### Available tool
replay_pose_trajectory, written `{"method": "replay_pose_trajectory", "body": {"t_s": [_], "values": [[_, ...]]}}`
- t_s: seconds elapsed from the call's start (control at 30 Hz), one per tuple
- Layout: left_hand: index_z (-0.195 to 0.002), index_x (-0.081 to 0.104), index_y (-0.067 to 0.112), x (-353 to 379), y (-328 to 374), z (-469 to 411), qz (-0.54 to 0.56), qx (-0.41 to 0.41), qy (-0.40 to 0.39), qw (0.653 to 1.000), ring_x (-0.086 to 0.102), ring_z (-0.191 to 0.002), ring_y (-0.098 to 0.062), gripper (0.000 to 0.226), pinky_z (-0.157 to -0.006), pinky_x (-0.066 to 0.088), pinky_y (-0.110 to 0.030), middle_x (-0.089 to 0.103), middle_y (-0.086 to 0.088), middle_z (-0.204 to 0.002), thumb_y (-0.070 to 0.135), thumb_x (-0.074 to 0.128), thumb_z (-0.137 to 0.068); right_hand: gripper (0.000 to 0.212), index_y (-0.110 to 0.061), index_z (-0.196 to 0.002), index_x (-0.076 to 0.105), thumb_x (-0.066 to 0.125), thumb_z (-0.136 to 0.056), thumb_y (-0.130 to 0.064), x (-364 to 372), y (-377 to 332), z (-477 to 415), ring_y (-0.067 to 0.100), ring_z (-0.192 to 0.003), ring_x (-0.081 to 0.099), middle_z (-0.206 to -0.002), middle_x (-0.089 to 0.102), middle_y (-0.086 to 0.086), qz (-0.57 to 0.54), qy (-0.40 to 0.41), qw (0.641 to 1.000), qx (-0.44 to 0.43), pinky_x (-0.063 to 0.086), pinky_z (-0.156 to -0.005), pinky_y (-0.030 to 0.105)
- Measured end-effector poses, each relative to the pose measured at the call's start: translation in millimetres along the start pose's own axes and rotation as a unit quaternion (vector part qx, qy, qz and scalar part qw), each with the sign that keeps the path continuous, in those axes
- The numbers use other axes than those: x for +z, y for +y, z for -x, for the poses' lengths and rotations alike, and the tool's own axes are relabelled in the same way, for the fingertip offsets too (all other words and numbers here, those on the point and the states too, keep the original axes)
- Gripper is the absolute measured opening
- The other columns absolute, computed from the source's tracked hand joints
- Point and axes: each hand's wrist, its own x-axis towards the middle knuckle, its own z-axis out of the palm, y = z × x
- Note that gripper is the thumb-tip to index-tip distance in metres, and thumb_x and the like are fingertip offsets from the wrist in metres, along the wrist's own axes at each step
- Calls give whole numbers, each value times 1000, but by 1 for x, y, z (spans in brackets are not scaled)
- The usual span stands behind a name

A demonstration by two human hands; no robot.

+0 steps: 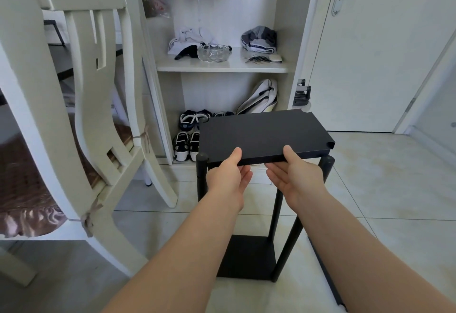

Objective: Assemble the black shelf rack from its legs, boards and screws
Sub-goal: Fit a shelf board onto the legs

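Note:
A black shelf board (264, 135) is held level above the upright black legs (201, 177) of the rack. My left hand (228, 177) pinches its near edge, thumb on top and fingers underneath. My right hand (294, 177) pinches the same edge further right, in the same way. A lower black board (246, 256) sits on the floor between the legs. The right near leg (291, 236) slants down to that board. The far legs are mostly hidden behind the raised board.
A cream chair (81, 120) with a brown cushion stands close on the left. An open wardrobe (222, 65) behind the rack holds a glass bowl, clothes and shoes. A white door (365, 48) is at the right. A black strip (328, 275) lies on the tiled floor.

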Motion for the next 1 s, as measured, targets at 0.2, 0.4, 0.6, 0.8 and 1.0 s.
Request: {"method": "replay_pose_trajectory", "body": {"t_s": [0.2, 0.4, 0.6, 0.8, 1.0], "values": [[-105, 64, 7, -5, 2, -1, -6, 6, 12, 1000, 71, -78, -18, 29, -68, 62, -28, 72, -14, -101, 25, 78, -87, 16, -10, -102, 64, 64, -101, -26, 4, 3, 3, 19, -79, 77, -96, 75, 13, -1, -9, 1000, 7, 60, -60, 27], [-99, 64, 9, -8, 2, 0, -12, 10, 19, 1000, 71, -77, -17, 25, -66, 62, -28, 72, -13, -99, 25, 78, -87, 15, -10, -102, 63, 63, -101, -25, 3, 5, 4, 18, -78, 77, -96, 76, 13, 1, -14, 1000, 13, 60, -59, 26], [-102, 64, 9, -9, 0, 3, -18, 7, 20, 1000, 72, -80, -18, 25, -66, 61, -29, 73, -13, -99, 25, 77, -88, 20, -6, -108, 64, 64, -100, -25, 0, 7, 3, 20, -77, 77, -95, 76, 15, 6, -13, 1000, 21, 59, -55, 25], [-100, 64, 11, -10, 0, 2, -29, 17, 39, 999, 72, -80, -18, 23, -64, 61, -29, 73, -12, -97, 26, 77, -88, 22, -3, -107, 64, 65, -99, -24, 2, 9, 1, 23, -76, 77, -84, 78, 14, -1, -16, 999, 28, 59, -54, 27], [-101, 65, 9, -9, 2, 2, -43, 34, 54, 997, 72, -76, -17, 26, -60, 60, -27, 73, -11, -95, 28, 77, -87, 26, 1, -108, 63, 65, -98, -23, 2, 9, -3, 26, -76, 77, -81, 76, 17, -11, -24, 999, 43, 59, -53, 27]]}}
